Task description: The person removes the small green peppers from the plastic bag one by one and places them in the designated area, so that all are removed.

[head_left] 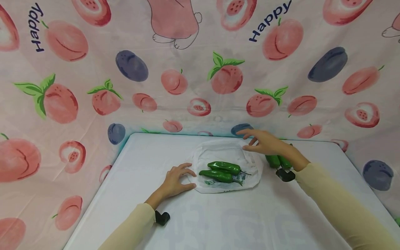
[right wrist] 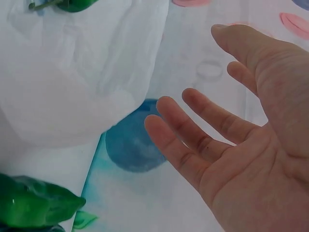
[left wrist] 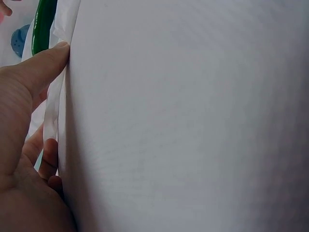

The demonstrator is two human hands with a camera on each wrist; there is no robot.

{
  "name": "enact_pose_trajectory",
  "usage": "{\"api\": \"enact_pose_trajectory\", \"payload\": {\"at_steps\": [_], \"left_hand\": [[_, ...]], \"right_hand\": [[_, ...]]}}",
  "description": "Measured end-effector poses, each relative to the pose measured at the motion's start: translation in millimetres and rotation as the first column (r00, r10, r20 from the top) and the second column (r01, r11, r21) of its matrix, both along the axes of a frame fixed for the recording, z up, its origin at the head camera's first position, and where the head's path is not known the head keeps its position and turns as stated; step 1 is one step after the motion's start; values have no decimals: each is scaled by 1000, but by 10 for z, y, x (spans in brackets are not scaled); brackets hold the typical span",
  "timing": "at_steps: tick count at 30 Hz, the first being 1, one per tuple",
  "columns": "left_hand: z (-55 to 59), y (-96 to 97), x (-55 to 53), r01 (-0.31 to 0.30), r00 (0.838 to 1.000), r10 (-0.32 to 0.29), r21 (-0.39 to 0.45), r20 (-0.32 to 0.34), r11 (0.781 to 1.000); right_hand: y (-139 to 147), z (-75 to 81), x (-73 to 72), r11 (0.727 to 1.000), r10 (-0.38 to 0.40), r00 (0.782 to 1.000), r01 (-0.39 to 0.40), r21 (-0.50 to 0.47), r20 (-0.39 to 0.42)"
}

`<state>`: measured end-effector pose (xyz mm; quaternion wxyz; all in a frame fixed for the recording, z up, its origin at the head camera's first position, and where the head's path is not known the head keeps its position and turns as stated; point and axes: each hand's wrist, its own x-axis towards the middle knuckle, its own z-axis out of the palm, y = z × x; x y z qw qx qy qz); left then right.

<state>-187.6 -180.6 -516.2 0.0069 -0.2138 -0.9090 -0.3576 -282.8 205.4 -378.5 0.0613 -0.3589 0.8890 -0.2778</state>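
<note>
A thin white plastic bag (head_left: 225,152) lies flattened on the table, with two glossy green peppers (head_left: 224,168) side by side on top of it. At the bag's left edge is my left hand (head_left: 175,180), its fingers spread and fingertips touching the plastic. In the left wrist view the thumb (left wrist: 46,65) rests along that edge. My right hand (head_left: 265,142) hovers above the bag's far right corner, fingers loosely extended and holding nothing. The right wrist view shows the palm and fingers (right wrist: 186,133) apart from the bag.
More green peppers (head_left: 273,161) lie to the right of the bag, partly hidden under my right wrist. The white table (head_left: 218,218) ends at a fruit-printed cloth (head_left: 200,80) hanging behind it. Black cameras (head_left: 162,218) sit on both wrists.
</note>
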Motion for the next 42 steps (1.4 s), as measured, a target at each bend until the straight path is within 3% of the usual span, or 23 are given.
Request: {"api": "enact_pose_trajectory", "payload": {"at_steps": [5, 14, 25, 42], "left_hand": [[6, 0, 2, -2, 1000, 2, -2, 2, 1000], [10, -7, -13, -9, 1000, 9, -22, 24, 1000], [29, -6, -23, -6, 999, 7, -15, 35, 1000], [34, -6, -2, -2, 999, 2, -10, 40, 1000]], "right_hand": [[-96, -55, -16, 1000, 18, 1000, -18, 2, -15], [-262, -167, -27, 997, 63, 993, -59, -44, 99], [-419, -409, -60, 991, 125, 981, -118, -56, 151], [-546, -587, -51, 985, 137, 946, -162, 62, 293]]}}
